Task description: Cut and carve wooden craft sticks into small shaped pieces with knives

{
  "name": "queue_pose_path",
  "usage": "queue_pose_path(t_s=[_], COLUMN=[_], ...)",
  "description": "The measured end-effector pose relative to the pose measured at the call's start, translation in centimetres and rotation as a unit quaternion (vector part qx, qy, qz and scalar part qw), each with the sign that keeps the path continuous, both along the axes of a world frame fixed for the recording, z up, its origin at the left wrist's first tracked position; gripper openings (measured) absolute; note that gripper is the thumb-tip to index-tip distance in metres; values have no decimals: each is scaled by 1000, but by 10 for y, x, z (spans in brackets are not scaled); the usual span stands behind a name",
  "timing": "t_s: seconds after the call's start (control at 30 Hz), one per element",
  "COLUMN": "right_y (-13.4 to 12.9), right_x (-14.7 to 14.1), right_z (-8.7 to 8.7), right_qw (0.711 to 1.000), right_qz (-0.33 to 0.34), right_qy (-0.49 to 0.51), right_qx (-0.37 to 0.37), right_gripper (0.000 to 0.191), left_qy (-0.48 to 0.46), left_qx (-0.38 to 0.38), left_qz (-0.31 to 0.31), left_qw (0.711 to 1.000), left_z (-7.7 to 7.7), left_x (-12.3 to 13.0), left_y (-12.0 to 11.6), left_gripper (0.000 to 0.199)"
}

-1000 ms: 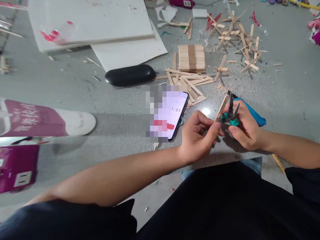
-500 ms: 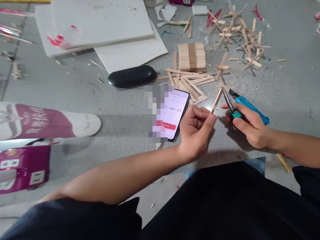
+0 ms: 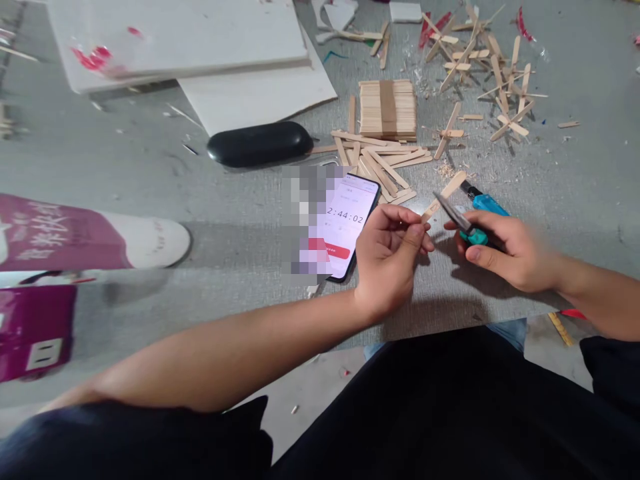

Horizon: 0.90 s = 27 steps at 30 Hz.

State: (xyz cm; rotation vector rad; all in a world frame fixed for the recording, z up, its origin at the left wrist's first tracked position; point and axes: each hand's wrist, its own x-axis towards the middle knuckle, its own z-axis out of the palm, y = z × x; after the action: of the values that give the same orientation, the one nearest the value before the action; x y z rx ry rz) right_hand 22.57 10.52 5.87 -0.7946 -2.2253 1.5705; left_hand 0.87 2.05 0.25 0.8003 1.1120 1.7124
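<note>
Head view: left hand (image 3: 387, 257), pinching one wooden craft stick (image 3: 456, 183) above worktop (image 3: 595, 220); right hand (image 3: 513, 255), closed around green-handled pliers (image 3: 454, 213), overlapping stick, contact unclear; blue utility knife (image 3: 489, 205), just beyond.

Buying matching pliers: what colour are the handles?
The handles are teal green where visible, seen in the head view.

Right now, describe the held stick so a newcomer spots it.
On the grey table, find the lit phone. Just right of it, the left hand pinches a wooden stick. Unlike the loose sticks and banded bundle, it is held, near the pliers.
</note>
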Motion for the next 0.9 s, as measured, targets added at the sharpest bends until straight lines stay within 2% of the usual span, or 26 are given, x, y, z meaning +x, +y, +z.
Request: queue_pose_path(t_s=[0.13, 0.27, 0.47, 0.6, 0.7, 0.9], right_y=[13, 25, 45, 49, 51, 55], right_x=[10, 20, 24, 18, 17, 19], right_z=[13, 17, 7, -9, -17, -18], right_qw=[975, 934, 877, 849, 818, 808], right_qz=[52, 16, -6, 17, 31, 13], right_qy=[-86, -119, -201, -180, -163, -130], right_qx=[200, 337, 438, 497, 551, 574], right_gripper=[28, 32, 24, 20, 22, 21], left_qy=[-9, -4, -9, -12, -20, -70], left_qx=[-26, -14, -10, 2, 2, -4], left_qz=[-5, -9, -15, -47, -73, -109], left_qw=[1000, 1000, 1000, 999, 997, 992], left_z=[-4, -3, -1, 2, 6, 6], left_x=[-1, 0, 3, 2, 2, 3], left_y=[2, 2, -1, -3, -5, -4], left_gripper=[45, 40, 37, 38, 37, 37])
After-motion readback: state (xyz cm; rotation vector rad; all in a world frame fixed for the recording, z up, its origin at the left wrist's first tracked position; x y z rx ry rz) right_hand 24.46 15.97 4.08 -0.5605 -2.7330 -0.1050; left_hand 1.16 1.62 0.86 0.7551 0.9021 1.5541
